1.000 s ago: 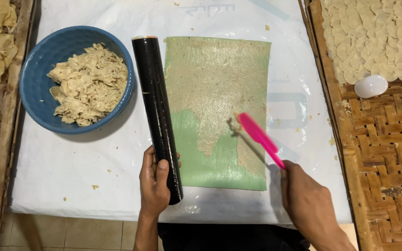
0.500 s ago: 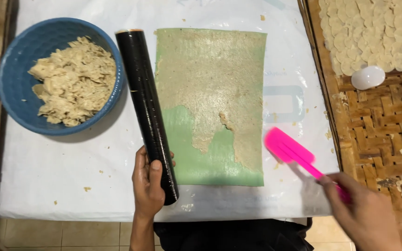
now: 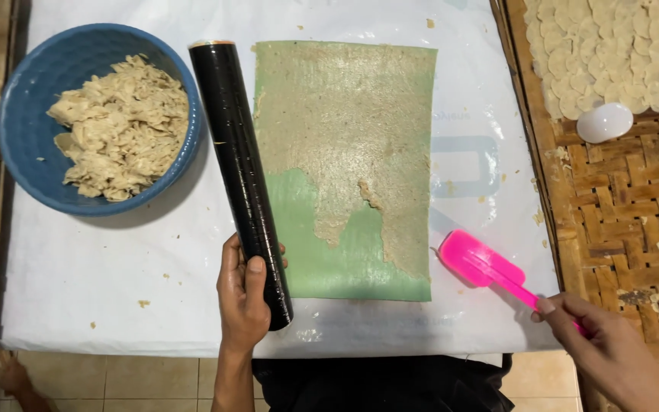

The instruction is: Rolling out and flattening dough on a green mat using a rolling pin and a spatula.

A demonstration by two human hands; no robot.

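At the upper left of the frame a blue bowl [image 3: 17, 164] sits on the white sheet [image 3: 116, 267] that covers the table, filled with a heap of pale, torn dough scraps [image 3: 120, 126]. Just right of the bowl a black roller [image 3: 239, 179] lies on the sheet, running from the top centre-left down toward the lower middle and tilted a little, its upper end near the bowl's rim. The left hand [image 3: 243, 299] comes up from the bottom edge and grips the roller's lower end, fingers curled round it and thumb laid along the top.

Beside the roller, in the middle of the frame, lies a green mat [image 3: 360, 263], its left edge touching or nearly touching the roller. A thin beige dough layer [image 3: 345, 122] covers its upper part and runs down the right side in a ragged strip, leaving bare green at the lower left.

To the right of the mat's lower corner a pink spatula [image 3: 482, 263] rests with its blade on the white sheet. The right hand [image 3: 612, 355], at the lower right, pinches the handle's end between closed fingers. Further right, woven bamboo trays [image 3: 627, 221] hold rows of pale round pieces [image 3: 612, 46] at the upper right, with a white egg-shaped object [image 3: 605, 122] just below them.
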